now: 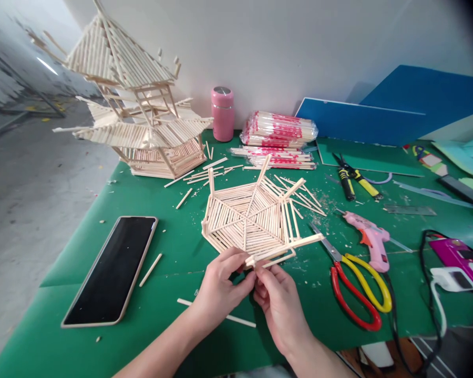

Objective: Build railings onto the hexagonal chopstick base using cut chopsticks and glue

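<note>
Wooden frame [246, 217] has its bottom filled, side rails [295, 219] unfinished, I judge; my left hand [225, 275] and right hand [278, 296], nearly closed, pinch its near corner [251, 261]

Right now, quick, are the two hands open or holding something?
Left hand: closed, pinching the near corner of the stick frame.
Right hand: closed beside that corner; what it pinches is hidden.

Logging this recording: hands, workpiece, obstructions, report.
Left hand pinching hexagonal stick frame at near corner. Right hand curled alongside, grip hidden. Corner posts jutting up. Loose stick beneath left wrist.
</note>
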Motion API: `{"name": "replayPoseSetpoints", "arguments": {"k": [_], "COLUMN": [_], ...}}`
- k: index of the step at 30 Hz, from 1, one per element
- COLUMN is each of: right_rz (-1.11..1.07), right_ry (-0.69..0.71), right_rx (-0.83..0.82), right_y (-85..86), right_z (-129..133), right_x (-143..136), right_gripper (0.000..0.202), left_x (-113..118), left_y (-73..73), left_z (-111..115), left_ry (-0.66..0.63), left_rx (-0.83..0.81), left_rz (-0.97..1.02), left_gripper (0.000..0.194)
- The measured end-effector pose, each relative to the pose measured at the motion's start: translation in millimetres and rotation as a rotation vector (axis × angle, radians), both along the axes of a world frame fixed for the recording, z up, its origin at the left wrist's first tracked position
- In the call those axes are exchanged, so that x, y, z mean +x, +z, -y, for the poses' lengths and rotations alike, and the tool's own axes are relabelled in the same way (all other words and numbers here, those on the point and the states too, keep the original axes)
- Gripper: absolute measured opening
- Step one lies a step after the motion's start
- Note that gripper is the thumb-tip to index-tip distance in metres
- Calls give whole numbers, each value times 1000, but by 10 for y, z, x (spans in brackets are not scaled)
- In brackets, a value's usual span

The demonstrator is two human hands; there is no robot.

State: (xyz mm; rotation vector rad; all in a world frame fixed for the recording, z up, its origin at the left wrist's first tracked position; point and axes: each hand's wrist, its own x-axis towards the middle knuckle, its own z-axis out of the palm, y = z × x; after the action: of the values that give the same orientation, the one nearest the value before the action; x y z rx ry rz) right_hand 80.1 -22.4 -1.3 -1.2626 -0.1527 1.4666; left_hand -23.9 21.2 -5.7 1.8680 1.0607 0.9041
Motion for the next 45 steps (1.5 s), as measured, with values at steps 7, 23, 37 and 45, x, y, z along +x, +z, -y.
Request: {"name": "replayPoseSetpoints", "arguments": {"k": [7,23,37,45], "right_rz": [-11,391,803,1037], "right_ry": [28,-438,-244,-145], "right_rx": [-1,344,500,460], "right_y": [34,52,-269,-411], "right_z": [152,426,164,137], "right_x": [153,879,960,958], "right_gripper": [17,5,26,27], "left_x": [-15,-177,-359,-447], "left_y": [34,73,-44,-131], "left_z": [10,309,862,898], "left_ry": [-3,258,339,357], "left_rx": [-15,158,193,217], "left_rz": [-50,-259,-187,-140], "left_gripper": [6,29,18,17]}}
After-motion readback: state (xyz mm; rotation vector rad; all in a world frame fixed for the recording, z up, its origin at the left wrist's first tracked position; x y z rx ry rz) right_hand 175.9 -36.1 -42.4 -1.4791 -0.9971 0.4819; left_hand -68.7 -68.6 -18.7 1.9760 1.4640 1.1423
